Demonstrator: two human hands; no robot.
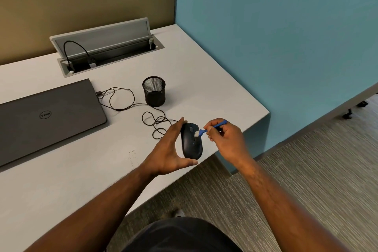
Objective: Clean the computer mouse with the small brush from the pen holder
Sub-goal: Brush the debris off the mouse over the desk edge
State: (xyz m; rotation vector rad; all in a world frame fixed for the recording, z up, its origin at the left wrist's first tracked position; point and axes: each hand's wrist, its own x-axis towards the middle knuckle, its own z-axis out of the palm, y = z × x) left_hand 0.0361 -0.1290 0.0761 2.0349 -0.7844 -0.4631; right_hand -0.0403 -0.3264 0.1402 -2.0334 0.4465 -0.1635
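The left hand [171,147] is holding the computer mouse [191,142] lifted off the bench [86,170], near its front edge. Its grip is wrapping the shell lengthwise: the thumb is pressing at the near end and the fingers are curling over the far end, leaving the top face bare. The right hand [226,139] is pinching the small brush [210,128] by its blue handle, a closed pencil-style grip, and the pale bristles are touching the mouse's upper part, just beside the scroll wheel.

The mouse is probably light and rigid, with a smooth plastic shell that could be slippery, so holding it by the 2 ends looks sound: it is keeping the buttons and wheel free of pressure. Its cable [131,100] is trailing in loose loops across the bench toward the closed laptop [51,116], and a sharp tug could strain the plug. The brush looks thin and light, its bristles soft and its handle stiff; gripping nearer the head would be giving finer control. The mesh pen holder [154,91] is standing well apart behind the hands. A few specks are lying on the bench near the left wrist.
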